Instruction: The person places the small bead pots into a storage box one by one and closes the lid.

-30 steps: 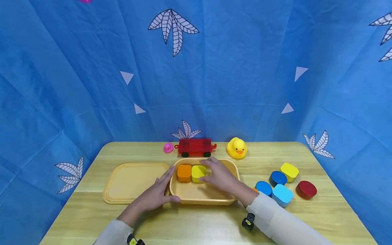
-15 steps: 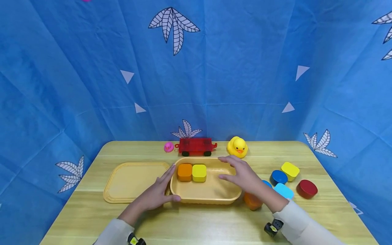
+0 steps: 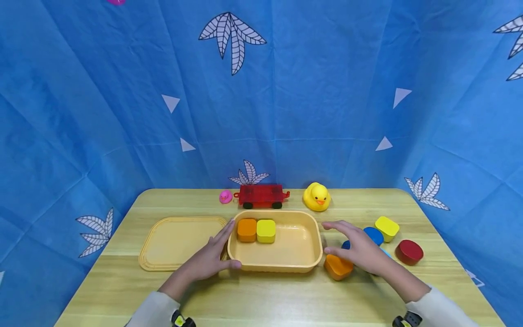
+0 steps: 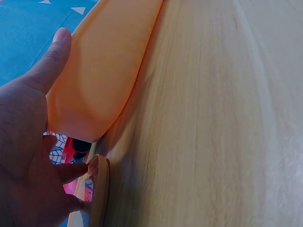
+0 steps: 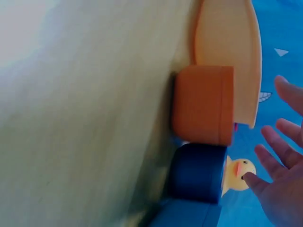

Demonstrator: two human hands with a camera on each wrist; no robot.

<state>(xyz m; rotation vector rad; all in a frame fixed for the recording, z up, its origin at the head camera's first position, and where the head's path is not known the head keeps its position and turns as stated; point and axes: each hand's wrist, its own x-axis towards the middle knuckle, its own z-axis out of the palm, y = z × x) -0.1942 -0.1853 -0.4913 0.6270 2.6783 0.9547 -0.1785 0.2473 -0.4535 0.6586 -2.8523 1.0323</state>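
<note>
My left hand (image 3: 209, 260) rests at the left end of a shallow peach plastic box (image 3: 296, 252), thumb at its front edge and fingers along its side. In the box's left half, an orange block (image 3: 247, 230) and a yellow block (image 3: 266, 231) sit side by side. My right hand (image 3: 361, 249) hovers right of the box with fingers spread and nothing held. Under it stands a loose orange block (image 3: 338, 268); in the right wrist view, a dark blue block (image 5: 198, 172) and a light blue block (image 5: 187, 215) stand beside that one. The hand partly hides these in the head view.
A flat peach lid (image 3: 181, 243) lies left of the box. Another yellow block (image 3: 387, 228) and a dark red block (image 3: 409, 252) are at the right. Behind the box stand a pink duck (image 3: 225, 196), a red toy wagon (image 3: 261, 195) and a yellow duck (image 3: 316, 197).
My right hand has let go of the yellow block in the box and moved right, out over the loose blocks. The left hand has stayed at the box's left end.
</note>
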